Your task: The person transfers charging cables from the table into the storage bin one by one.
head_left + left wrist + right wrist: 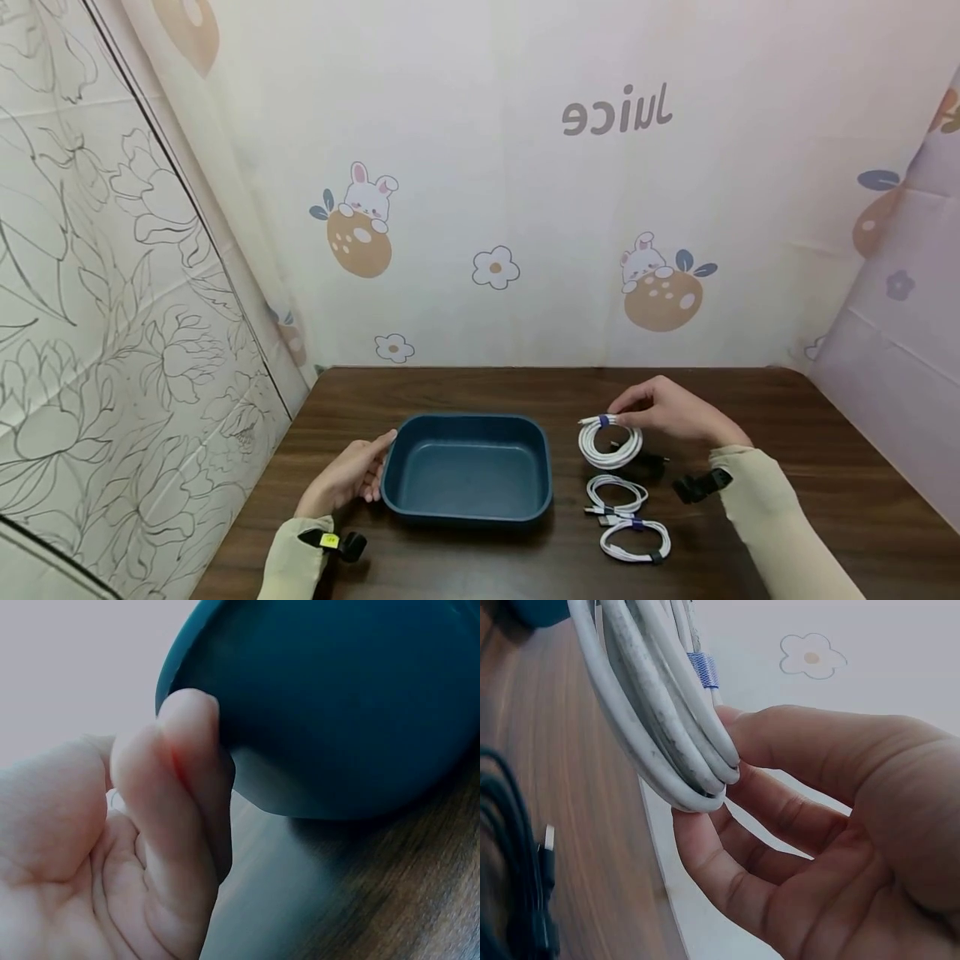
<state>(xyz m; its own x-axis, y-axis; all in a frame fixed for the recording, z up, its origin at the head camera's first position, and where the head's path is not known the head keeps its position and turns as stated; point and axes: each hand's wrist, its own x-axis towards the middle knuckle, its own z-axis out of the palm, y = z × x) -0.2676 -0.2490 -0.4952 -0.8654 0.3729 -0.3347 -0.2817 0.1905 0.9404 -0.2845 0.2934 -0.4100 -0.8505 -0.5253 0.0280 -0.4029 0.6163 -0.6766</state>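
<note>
A coiled white cable (pixel 611 454) with a blue tie strap hangs from my right hand (pixel 678 415). Thumb and fingers pinch the edge of the coil, as the right wrist view shows with the hand (pixel 840 817) beside the thick white loops (pixel 649 697). On the left side, my left hand (pixel 351 473) grips the rim of a dark blue rectangular tray (pixel 467 522). Curled fingers (pixel 169 795) lie against the tray's outer wall (pixel 330 750) in the left wrist view. Nothing lies inside the tray.
Two thinner coiled white cables, an upper one (pixel 617 492) and a lower one (pixel 633 554), lie on the brown wooden table (pixel 360 392) right of the tray. A black cable (pixel 648 465) lies partly hidden under the held coil. A patterned curtain (pixel 502 183) hangs behind.
</note>
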